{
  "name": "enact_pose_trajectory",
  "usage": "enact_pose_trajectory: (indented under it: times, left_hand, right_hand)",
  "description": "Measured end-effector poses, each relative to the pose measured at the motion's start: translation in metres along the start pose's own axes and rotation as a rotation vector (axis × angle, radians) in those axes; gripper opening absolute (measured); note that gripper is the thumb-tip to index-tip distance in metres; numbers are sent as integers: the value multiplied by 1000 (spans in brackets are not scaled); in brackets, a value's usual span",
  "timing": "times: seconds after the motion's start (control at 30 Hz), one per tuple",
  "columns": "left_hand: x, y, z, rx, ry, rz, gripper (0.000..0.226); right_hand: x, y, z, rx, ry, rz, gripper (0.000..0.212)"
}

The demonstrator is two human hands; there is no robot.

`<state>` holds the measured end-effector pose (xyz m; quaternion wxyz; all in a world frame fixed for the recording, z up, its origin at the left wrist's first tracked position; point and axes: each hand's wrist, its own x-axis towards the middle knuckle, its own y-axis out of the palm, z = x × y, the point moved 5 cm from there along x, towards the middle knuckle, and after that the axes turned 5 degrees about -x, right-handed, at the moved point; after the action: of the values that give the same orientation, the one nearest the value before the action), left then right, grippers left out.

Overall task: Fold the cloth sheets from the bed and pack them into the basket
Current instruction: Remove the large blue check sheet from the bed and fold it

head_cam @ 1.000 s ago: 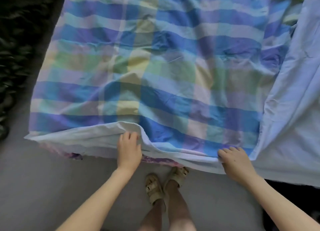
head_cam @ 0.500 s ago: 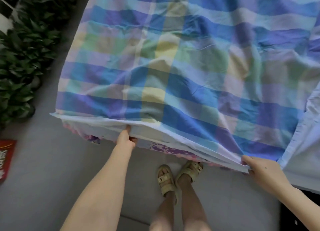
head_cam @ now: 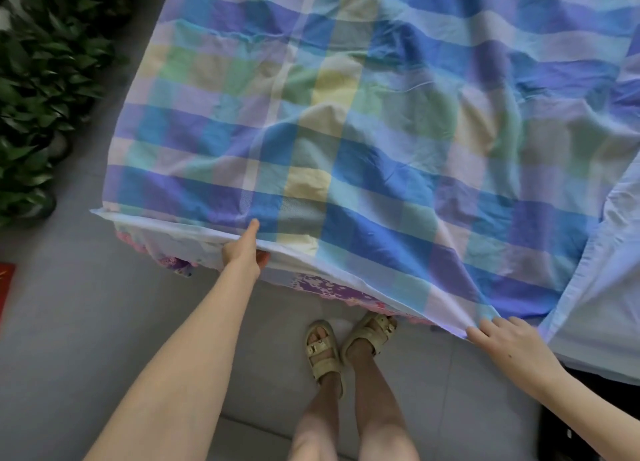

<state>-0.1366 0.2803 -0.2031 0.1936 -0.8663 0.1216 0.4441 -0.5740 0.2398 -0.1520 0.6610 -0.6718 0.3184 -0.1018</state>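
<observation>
Head view. A person is standing at the foot of the bed [head_cam: 194,263], holding the near hem of the checked sheet [head_cam: 363,142] in both hands. The left hand [head_cam: 244,251] is pinching the hem partway along, with one digit lying on top of the cloth and the rest tucked beneath; its grip is narrow, closed on the fabric. The right hand [head_cam: 509,343] is gripping the near right corner of the same sheet, fingers curled over the edge. Holding two points on one hem is probably serving to keep that edge taut, so that it can be carried across the bed for a first fold. The sheet itself is lying spread over the bed, wrinkled and not yet folded. A pale blue sheet [head_cam: 602,287] is lying beside it at the right, and a pink-and-purple patterned cover [head_cam: 322,286] is showing beneath the hem. No basket is appearing in this view, so its contents cannot be told. Potted plants [head_cam: 41,107] are standing on the floor at the left.
</observation>
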Motion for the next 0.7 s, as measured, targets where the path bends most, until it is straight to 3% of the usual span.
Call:
enact_pose_trajectory:
  times: [0.07, 0.2, 0.27, 0.33, 0.4, 0.47, 0.53, 0.6, 0.7]
  left_hand:
    - [6, -1, -4, 50, 38, -77, 30]
    - [10, -37, 14, 199, 103, -267, 41]
    - [18, -52, 32, 137, 44, -213, 40]
    - [19, -56, 37, 129, 11, -192, 47]
    - [11, -52, 21, 371, 162, -278, 57]
    - [-16, -31, -4, 706, 463, -367, 47]
    - [-52, 7, -20, 904, 749, -257, 32]
    - [-89, 69, -6, 1034, 976, 24, 22]
    - [-142, 148, 30, 1155, 1183, 399, 16]
  right_hand:
    - [-1, 2, -1, 25, 0, 11, 26]
    - [-4, 0, -11, 78, 54, 26, 11]
    - [-7, 9, -10, 38, 66, 49, 14]
    - [-11, 26, -3, 26, 12, 248, 35]
    - [-15, 41, 3, 62, -5, 424, 54]
    - [-16, 28, 2, 131, 67, 400, 47]
    - [-17, 10, -8, 338, 282, 299, 28]
    - [-30, -3, -38, 530, 644, 199, 34]
    - [-37, -14, -86, 531, 992, 46, 29]
